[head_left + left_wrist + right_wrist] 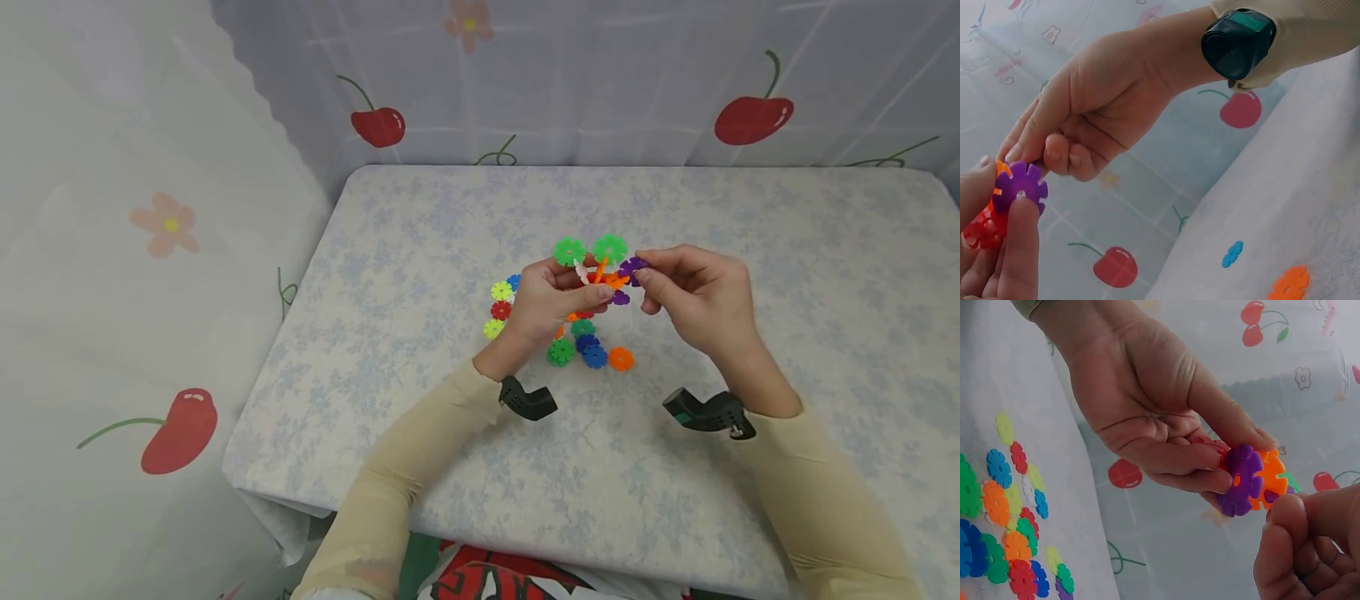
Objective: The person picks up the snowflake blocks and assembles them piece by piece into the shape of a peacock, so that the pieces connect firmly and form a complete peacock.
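Note:
My left hand (543, 296) grips a small assembly of slotted flower-shaped plastic discs. Two green discs (611, 247) stick up at its top, with red, orange and white ones among the fingers. From the right, my right hand (697, 292) pinches a purple disc (633, 271) between thumb and fingertips at the assembly's edge, right by an orange disc (1274, 475). Another purple disc (1242, 481) sits on the left-hand side of that orange one, against the left fingers. Parts of the assembly are hidden behind the left hand.
Several loose discs lie on the cloth-covered table (420, 250) beneath and beside the left hand, among them a yellow disc (501, 290), a green disc (560, 352) and an orange disc (621, 359). A cherry-patterned curtain (600, 83) hangs behind the table's far edge.

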Motion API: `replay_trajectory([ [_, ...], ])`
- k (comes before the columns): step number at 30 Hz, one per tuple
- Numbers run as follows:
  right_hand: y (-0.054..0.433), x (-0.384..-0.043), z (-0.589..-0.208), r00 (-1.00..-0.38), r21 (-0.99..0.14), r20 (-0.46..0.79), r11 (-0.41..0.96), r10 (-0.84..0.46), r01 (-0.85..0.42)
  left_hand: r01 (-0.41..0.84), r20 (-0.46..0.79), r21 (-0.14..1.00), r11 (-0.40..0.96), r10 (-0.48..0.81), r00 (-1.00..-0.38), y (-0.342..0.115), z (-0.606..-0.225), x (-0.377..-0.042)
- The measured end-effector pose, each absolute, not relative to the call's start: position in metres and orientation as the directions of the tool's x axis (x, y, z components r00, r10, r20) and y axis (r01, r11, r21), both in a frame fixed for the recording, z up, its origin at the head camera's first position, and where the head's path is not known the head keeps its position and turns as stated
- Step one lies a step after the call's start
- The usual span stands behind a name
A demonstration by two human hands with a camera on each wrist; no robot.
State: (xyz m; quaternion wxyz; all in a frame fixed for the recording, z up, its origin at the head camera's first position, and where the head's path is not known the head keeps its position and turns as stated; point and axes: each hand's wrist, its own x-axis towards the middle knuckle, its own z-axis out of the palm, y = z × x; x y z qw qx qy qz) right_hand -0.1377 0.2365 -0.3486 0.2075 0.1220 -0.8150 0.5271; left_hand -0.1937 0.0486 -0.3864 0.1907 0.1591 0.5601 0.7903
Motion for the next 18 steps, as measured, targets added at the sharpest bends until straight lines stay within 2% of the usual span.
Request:
replay_trajectory([
  [5, 0.237, -0.141, -0.353, -0.894, -0.833, 0.438, 0.416, 0.095, -0.364, -0.146, 0.019, 0.939, -0.312, 0.470, -0.883, 0.053, -0.382, -0.189],
  [13, 0.238, -0.145, -0.351, -0.886, -0.850, 0.427, 0.415, 0.184, -0.323, -0.340, -0.089, 0.842, -0.418, 0.514, -0.853, 0.056, -0.375, -0.188],
  [18, 0.238, -0.143, -0.349, -0.887, -0.859, 0.414, 0.408, 0.202, -0.308, -0.338, -0.086, 0.839, -0.426, 0.509, -0.857, 0.056, -0.376, -0.187],
])
